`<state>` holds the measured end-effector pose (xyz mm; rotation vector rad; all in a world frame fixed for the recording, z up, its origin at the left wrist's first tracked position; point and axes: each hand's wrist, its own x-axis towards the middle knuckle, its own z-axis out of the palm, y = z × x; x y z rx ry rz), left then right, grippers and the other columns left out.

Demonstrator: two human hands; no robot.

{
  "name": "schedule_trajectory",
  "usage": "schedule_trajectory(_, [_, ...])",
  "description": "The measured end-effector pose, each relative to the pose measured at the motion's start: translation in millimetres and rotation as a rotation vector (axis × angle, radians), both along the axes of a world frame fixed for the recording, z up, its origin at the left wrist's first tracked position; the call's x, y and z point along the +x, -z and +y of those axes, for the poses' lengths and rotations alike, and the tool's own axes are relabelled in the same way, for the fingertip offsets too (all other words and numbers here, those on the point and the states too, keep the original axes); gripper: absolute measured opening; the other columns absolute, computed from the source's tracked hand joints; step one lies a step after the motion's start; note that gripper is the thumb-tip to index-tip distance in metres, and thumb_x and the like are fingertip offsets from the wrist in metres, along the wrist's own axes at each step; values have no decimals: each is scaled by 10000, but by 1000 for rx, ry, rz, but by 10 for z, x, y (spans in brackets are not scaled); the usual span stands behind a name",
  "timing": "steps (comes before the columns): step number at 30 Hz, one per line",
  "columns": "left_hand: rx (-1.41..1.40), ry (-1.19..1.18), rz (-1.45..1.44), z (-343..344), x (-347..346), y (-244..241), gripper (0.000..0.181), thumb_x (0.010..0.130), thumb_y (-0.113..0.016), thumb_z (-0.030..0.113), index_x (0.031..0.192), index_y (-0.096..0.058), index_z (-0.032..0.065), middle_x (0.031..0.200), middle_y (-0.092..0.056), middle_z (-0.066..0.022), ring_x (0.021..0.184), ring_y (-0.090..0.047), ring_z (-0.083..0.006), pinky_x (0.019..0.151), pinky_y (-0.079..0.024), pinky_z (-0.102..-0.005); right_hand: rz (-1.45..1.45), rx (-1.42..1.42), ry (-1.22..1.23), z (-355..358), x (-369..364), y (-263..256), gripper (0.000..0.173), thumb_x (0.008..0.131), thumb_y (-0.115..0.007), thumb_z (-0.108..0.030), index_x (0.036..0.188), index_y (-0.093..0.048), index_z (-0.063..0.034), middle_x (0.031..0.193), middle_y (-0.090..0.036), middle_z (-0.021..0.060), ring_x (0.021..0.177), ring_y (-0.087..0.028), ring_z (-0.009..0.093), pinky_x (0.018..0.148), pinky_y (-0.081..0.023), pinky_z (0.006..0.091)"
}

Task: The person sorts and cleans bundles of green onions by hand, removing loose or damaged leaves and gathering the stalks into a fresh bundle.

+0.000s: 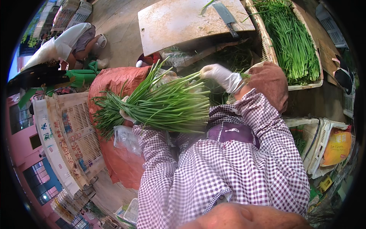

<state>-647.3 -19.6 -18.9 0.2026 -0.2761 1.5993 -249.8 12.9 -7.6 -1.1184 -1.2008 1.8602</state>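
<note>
A large bundle of long green Chinese chives (168,106) lies across my left forearm, its leafy ends to the left and its pale stem ends to the right. My left hand (127,111), mostly hidden by the leaves, is closed around the bundle near its leafy part. At the stem side, my right hand (218,75) in a white glove has its fingertips together on the pale end of a chive stalk at the bundle's upper edge. Red-orange plastic sheeting (120,160) lies beneath the leafy ends, with a clear plastic bag (127,140) by my left wrist.
A cleaver (224,14) rests on a worn white board (183,23) ahead. Top right, a plastic crate (317,83) holds more chives. A brown cloth (270,83) lies beside my right forearm. Stacked crates (83,128) stand left; a person (83,43) crouches at upper left.
</note>
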Motion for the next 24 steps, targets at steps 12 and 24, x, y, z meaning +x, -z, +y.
schedule_trajectory(12, [-25,-28,147,74,43,56,200,804,-638,158,970,-533,116,891,-534,30,823,-519,-121,776,-456,-327,268,-361,-164,-607,-178,299,349,903,-602,-272,1165,-625,-43,1069,-664,82,945,-616,161,874,-474,303])
schedule_trajectory(24, [7,-260,278,280,21,-140,257,848,-544,257,1020,-503,71,920,-509,-17,853,-503,-138,789,-453,-327,837,-430,-68,-733,-354,-92,419,927,-558,-123,1323,-464,-24,1215,-592,63,1044,-585,135,898,-490,277])
